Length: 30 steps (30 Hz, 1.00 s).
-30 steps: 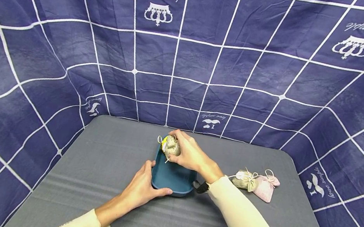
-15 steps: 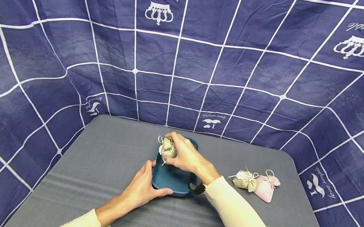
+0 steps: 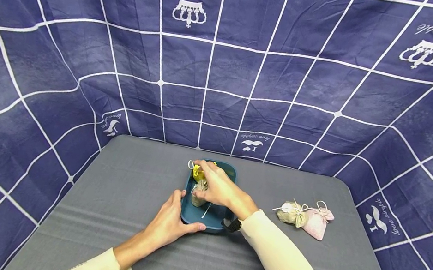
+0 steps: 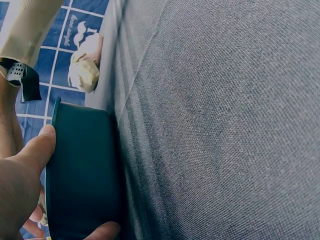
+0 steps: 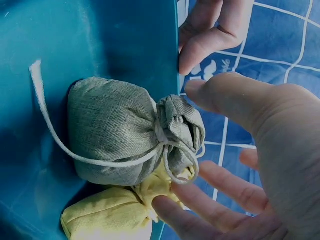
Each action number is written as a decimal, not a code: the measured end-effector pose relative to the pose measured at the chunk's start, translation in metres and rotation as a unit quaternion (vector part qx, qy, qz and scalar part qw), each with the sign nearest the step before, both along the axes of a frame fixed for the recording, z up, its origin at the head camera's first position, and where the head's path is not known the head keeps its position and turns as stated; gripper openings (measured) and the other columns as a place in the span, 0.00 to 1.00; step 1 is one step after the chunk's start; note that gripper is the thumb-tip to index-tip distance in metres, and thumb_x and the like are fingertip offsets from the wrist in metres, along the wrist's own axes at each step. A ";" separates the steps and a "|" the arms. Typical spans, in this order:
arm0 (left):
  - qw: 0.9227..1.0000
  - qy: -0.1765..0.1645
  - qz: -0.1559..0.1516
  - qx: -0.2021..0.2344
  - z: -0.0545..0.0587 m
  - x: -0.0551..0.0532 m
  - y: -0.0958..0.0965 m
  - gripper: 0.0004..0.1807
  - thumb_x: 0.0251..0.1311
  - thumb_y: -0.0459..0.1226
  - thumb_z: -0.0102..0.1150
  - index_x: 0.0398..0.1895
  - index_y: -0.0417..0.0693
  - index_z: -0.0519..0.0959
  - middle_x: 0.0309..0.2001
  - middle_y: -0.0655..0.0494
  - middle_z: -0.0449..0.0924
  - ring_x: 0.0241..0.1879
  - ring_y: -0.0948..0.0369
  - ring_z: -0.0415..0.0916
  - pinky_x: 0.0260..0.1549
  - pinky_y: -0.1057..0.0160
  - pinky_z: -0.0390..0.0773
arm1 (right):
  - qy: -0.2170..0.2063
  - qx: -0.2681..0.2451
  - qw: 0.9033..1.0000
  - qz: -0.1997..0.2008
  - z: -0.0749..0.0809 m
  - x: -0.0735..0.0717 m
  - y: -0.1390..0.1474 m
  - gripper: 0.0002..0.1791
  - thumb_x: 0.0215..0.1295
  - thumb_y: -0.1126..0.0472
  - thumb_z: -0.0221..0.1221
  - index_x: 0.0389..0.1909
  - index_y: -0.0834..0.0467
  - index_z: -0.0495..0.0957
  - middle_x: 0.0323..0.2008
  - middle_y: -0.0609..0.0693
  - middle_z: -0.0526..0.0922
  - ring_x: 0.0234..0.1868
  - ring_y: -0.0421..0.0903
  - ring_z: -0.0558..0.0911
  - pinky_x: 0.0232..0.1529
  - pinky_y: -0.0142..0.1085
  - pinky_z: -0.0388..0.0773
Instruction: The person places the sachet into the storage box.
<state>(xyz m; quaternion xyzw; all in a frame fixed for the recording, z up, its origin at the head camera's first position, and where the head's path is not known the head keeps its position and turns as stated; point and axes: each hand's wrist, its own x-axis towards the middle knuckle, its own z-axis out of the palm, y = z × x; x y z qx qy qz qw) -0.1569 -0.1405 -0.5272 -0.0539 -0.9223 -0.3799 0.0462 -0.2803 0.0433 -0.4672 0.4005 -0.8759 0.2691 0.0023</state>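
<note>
My left hand (image 3: 169,223) holds the near left corner of a dark teal tray (image 3: 210,220), its thumb on the rim. Inside the tray stands a grey-beige drawstring pouch (image 5: 112,130), tied at the neck with a white cord. A yellow drawstring pouch (image 5: 107,215) lies right beside it, partly covered by the right hand in the head view. Over the grey-beige pouch is my right hand (image 3: 219,184). In the right wrist view its thumb and fingers are spread apart around the pouch's neck, not closed on it.
To the right of the tray, a beige pouch (image 3: 290,214) and a pink pouch (image 3: 314,223) lie touching on the grey cloth-covered table (image 3: 120,186). Blue curtains (image 3: 230,71) with white grid lines rise behind and at both sides.
My right hand lowered the grey-beige pouch into the tray, nearer me than the yellow pouch, and its fingers have loosened. The left hand stayed on the tray.
</note>
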 end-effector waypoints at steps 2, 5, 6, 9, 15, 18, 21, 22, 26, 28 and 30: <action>1.000 0.000 0.001 0.000 0.000 0.000 0.000 0.61 0.48 0.58 0.97 0.72 0.30 0.70 0.75 0.27 0.78 0.67 0.32 0.85 0.67 0.34 0.86 | 0.004 -0.003 1.000 0.002 -0.001 0.000 0.001 0.49 0.65 0.60 0.84 0.83 0.62 0.71 0.69 0.65 0.87 0.68 0.60 0.90 0.72 0.55 0.87; 1.000 0.000 0.001 0.000 0.001 0.000 0.000 0.61 0.49 0.57 0.97 0.72 0.30 0.69 0.75 0.27 0.78 0.67 0.32 0.85 0.67 0.34 0.86 | 0.008 -0.005 1.000 0.001 -0.001 0.001 0.003 0.48 0.66 0.60 0.84 0.83 0.62 0.71 0.70 0.65 0.86 0.69 0.60 0.89 0.72 0.55 0.87; 1.000 0.000 0.002 0.000 0.001 0.000 0.000 0.61 0.49 0.57 0.97 0.73 0.30 0.69 0.75 0.27 0.78 0.67 0.32 0.86 0.67 0.34 0.86 | 0.008 -0.006 1.000 0.000 -0.001 0.001 0.005 0.48 0.67 0.59 0.83 0.84 0.62 0.71 0.71 0.65 0.86 0.69 0.60 0.89 0.73 0.55 0.87; 1.000 0.001 0.001 0.000 0.001 0.000 0.000 0.61 0.49 0.57 0.97 0.73 0.30 0.69 0.75 0.27 0.78 0.67 0.32 0.85 0.67 0.34 0.86 | 0.007 -0.003 1.000 -0.005 0.002 0.004 0.009 0.47 0.69 0.58 0.82 0.84 0.61 0.71 0.72 0.65 0.85 0.70 0.60 0.89 0.73 0.55 0.87; 1.000 0.004 0.002 -0.001 0.001 0.001 0.000 0.62 0.48 0.58 0.97 0.73 0.30 0.69 0.75 0.28 0.79 0.67 0.32 0.86 0.67 0.34 0.86 | 0.011 0.006 1.000 -0.018 0.004 0.008 0.018 0.46 0.72 0.55 0.81 0.85 0.57 0.71 0.74 0.63 0.84 0.71 0.60 0.89 0.74 0.56 0.87; 1.000 0.007 0.001 -0.001 0.000 0.001 0.000 0.62 0.48 0.58 0.97 0.73 0.30 0.70 0.74 0.28 0.79 0.67 0.32 0.86 0.67 0.34 0.86 | 0.016 0.005 1.000 -0.024 0.005 0.009 0.023 0.46 0.72 0.54 0.81 0.85 0.57 0.72 0.75 0.62 0.84 0.72 0.60 0.88 0.75 0.57 0.86; 1.000 0.008 0.001 0.000 -0.001 0.001 0.000 0.62 0.48 0.58 0.97 0.73 0.30 0.70 0.74 0.28 0.79 0.67 0.32 0.86 0.68 0.34 0.86 | 0.022 0.011 0.999 -0.033 0.005 0.011 0.029 0.45 0.73 0.52 0.80 0.85 0.55 0.72 0.76 0.60 0.83 0.73 0.59 0.88 0.74 0.57 0.87; 1.000 0.008 0.000 0.001 -0.001 0.001 0.000 0.62 0.48 0.58 0.97 0.73 0.30 0.70 0.74 0.28 0.79 0.67 0.32 0.86 0.68 0.34 0.86 | 0.024 0.013 0.999 -0.037 0.006 0.012 0.031 0.45 0.73 0.52 0.80 0.85 0.55 0.72 0.76 0.59 0.84 0.72 0.58 0.88 0.73 0.57 0.88; 1.000 0.009 0.002 0.001 -0.001 0.001 0.000 0.62 0.47 0.58 0.97 0.73 0.30 0.69 0.74 0.28 0.79 0.66 0.32 0.86 0.67 0.34 0.86 | 0.027 0.018 0.998 -0.048 0.007 0.015 0.038 0.44 0.72 0.51 0.80 0.85 0.53 0.73 0.76 0.57 0.84 0.72 0.58 0.89 0.71 0.59 0.88; 1.000 0.010 0.003 0.001 -0.001 0.001 0.000 0.62 0.47 0.58 0.97 0.73 0.31 0.69 0.74 0.28 0.79 0.66 0.32 0.86 0.67 0.34 0.86 | 0.028 0.019 0.998 -0.052 0.008 0.016 0.042 0.44 0.72 0.51 0.80 0.85 0.53 0.74 0.75 0.56 0.84 0.72 0.58 0.88 0.71 0.60 0.88; 1.000 0.010 0.004 0.001 -0.001 0.001 0.000 0.62 0.47 0.58 0.97 0.73 0.31 0.69 0.74 0.28 0.79 0.66 0.31 0.86 0.67 0.34 0.86 | 0.027 0.019 0.998 -0.057 0.009 0.017 0.046 0.43 0.72 0.51 0.80 0.84 0.53 0.75 0.75 0.56 0.85 0.72 0.58 0.89 0.71 0.60 0.88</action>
